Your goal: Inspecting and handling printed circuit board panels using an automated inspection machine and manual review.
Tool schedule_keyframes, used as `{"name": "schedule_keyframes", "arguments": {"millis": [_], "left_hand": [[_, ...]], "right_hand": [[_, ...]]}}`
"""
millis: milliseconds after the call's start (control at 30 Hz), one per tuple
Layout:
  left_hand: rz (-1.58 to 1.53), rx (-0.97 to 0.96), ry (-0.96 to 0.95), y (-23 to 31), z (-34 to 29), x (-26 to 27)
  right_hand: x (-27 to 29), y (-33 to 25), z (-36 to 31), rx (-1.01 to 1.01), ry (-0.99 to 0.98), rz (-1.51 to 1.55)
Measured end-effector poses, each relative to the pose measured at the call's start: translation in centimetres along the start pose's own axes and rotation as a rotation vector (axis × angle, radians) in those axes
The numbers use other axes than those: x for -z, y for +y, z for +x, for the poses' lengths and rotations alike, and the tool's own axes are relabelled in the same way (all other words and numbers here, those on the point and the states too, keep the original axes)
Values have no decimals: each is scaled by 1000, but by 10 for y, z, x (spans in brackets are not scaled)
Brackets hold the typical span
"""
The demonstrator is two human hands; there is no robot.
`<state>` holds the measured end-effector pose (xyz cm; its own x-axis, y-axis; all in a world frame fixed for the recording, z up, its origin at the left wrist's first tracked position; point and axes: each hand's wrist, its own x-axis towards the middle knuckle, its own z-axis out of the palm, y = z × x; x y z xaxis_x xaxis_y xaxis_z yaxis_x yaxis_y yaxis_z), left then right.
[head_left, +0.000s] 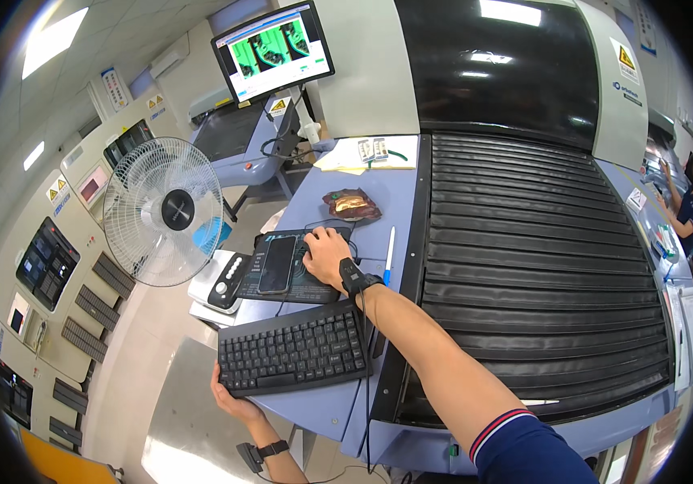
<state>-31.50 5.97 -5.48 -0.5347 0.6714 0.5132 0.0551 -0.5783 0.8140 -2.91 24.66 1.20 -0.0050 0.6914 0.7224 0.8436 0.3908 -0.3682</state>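
My right hand (328, 256) curls over what seems to be a computer mouse, almost wholly hidden beneath the palm, on a dark mouse pad (307, 286). A black smartphone (277, 264) lies on that pad, left of the hand. Below it, a black keyboard (294, 350) sits tilted over the front left edge of the blue-grey counter. My left hand (234, 397) grips the keyboard's lower left corner, with the thumb at its side edge and the other fingers partly hidden underneath. Each wrist wears a black strap with a small device.
A monitor (272, 50) with green and black pictures stands beyond the counter. A dark red and gold crumpled packet (352, 204) and a blue-white pen (389, 256) lie near my right hand. A ribbed black conveyor (536, 282) is at right, a fan (165, 211) at left. Another person (692, 206) stands far right.
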Motion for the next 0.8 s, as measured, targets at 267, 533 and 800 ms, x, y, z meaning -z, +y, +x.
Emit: {"name": "schedule_keyframes", "arguments": {"millis": [267,533,800], "left_hand": [[1,41,26,0,3,2],[-20,48,32,1,1,1],[7,9,45,-3,0,1]], "right_hand": [[-1,4,0,33,9,14],[-1,0,0,-5,-23,-13],[-1,0,0,0,-22,-17]]}}
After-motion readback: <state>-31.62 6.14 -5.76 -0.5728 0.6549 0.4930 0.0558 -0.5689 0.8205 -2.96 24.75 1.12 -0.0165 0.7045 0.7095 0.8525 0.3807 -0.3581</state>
